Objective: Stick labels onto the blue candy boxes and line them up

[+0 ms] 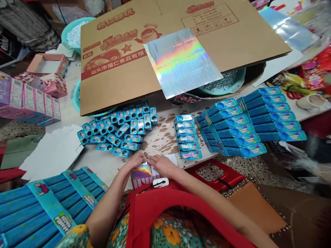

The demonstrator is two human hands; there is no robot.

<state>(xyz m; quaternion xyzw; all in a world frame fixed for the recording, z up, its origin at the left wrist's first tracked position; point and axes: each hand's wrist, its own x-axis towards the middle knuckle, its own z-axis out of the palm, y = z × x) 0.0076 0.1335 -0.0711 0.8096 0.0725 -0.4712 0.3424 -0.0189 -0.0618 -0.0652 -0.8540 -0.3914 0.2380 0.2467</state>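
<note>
Hands are meeting at the near edge of the table (pixel 165 136) in the head view, the only one there is. The left hand (pixel 134 161) and the right hand (pixel 163 164) are lying side by side, fingertips almost touching, both pressing down on a small holographic sticker sheet (pixel 142 171) that is resting right at that near edge; fingers are lying flat rather than curling, so neither hand is clamping anything.

Just beyond the left hand, a loose heap of small blue boxes (pixel 121 129) is spreading toward the middle of the table, some lying flat and some on their sides. To the right of the heap, a neat stack of the same boxes (pixel 186 136) is sitting just beyond the right hand. Farther toward the right edge, long blue display packs (pixel 248 124) are lying in overlapping rows.

A flattened cardboard carton (pixel 124 62) is covering the far part of the table, and a large holographic sheet (pixel 181 62) is lying on it (shimmering in rainbow bands). A teal basin (pixel 227 84) of small pale pieces is peeking out from under the carton's near right side. Pink boxes (pixel 31 100) are standing at the left edge, and white sheets (pixel 54 151) are lying near the left front corner. More blue packs (pixel 46 206) are sitting at the lower left, off the table.
</note>
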